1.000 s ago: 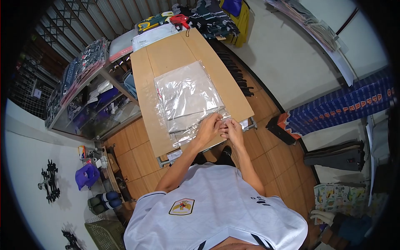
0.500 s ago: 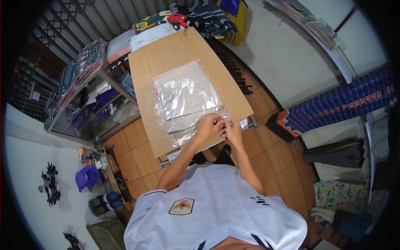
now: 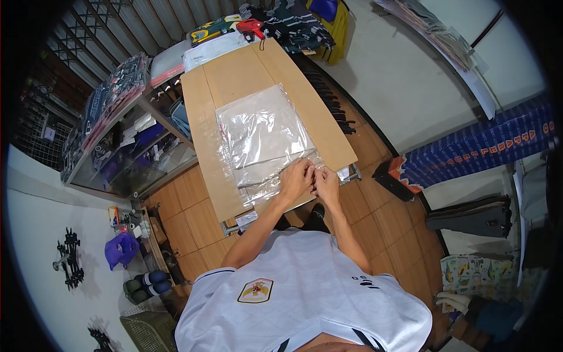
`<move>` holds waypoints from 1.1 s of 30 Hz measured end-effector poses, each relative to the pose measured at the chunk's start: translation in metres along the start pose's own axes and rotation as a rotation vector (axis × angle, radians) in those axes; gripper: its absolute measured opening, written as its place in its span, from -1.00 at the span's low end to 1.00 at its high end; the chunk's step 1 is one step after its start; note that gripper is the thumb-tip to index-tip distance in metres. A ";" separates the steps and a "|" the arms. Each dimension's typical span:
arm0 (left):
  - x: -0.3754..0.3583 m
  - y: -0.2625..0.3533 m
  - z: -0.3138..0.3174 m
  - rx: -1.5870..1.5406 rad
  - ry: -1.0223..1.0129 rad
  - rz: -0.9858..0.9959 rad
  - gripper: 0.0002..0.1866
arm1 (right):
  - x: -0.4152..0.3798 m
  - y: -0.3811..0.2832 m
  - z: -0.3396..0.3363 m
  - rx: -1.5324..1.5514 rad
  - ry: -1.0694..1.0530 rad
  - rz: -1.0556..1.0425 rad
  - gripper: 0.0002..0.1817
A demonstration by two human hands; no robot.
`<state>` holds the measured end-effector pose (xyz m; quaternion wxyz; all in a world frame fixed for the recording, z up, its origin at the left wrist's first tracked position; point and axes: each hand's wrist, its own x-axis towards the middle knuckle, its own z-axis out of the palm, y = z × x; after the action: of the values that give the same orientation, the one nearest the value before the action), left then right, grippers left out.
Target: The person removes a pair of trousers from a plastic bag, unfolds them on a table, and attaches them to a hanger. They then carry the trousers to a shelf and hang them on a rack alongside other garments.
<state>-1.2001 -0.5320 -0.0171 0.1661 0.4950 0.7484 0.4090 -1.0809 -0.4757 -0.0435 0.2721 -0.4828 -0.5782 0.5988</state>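
Observation:
A folded beige garment [image 3: 258, 126] lies inside a clear plastic bag [image 3: 267, 189] on the table. The bag's film is creased and catches the light, and its near part spreads flat toward me. At the bag's near right corner, my left hand [image 3: 297, 178] has its fingers curled and pinched on the film. Right beside it, my right hand [image 3: 326, 184] is closed on the same corner, fingertips almost touching the left ones. The exact grip of the fingertips is partly hidden by the knuckles.
The bag rests on a cardboard-topped table [image 3: 234, 73]. A red tag gun [image 3: 250, 27] and folded clothes [image 3: 293, 29] lie at its far end. To the left stands a glass display case [image 3: 132, 146]; to the right, stacked blue boxes [image 3: 469, 144].
My two hands have shifted very slightly at the bag's corner, the fingers drawing a little closer together. The bag and garment have stayed in place.

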 end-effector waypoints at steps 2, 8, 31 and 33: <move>0.000 0.001 0.000 0.005 0.008 -0.006 -0.81 | 0.001 0.003 0.002 -0.026 0.031 -0.010 -0.73; -0.001 -0.002 0.004 0.019 0.020 0.006 -0.83 | -0.001 -0.001 0.002 -0.061 0.064 -0.048 -0.74; -0.022 -0.011 -0.034 -0.176 0.010 0.019 -0.78 | -0.008 -0.002 0.006 -0.059 -0.055 -0.020 -0.82; -0.018 -0.006 -0.042 -0.218 0.092 0.013 -0.77 | -0.008 -0.002 0.007 -0.067 -0.055 -0.010 -0.82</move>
<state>-1.2228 -0.5674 0.0009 0.1818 0.4598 0.7031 0.5111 -1.0846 -0.4852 -0.0404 0.2429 -0.4719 -0.6076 0.5908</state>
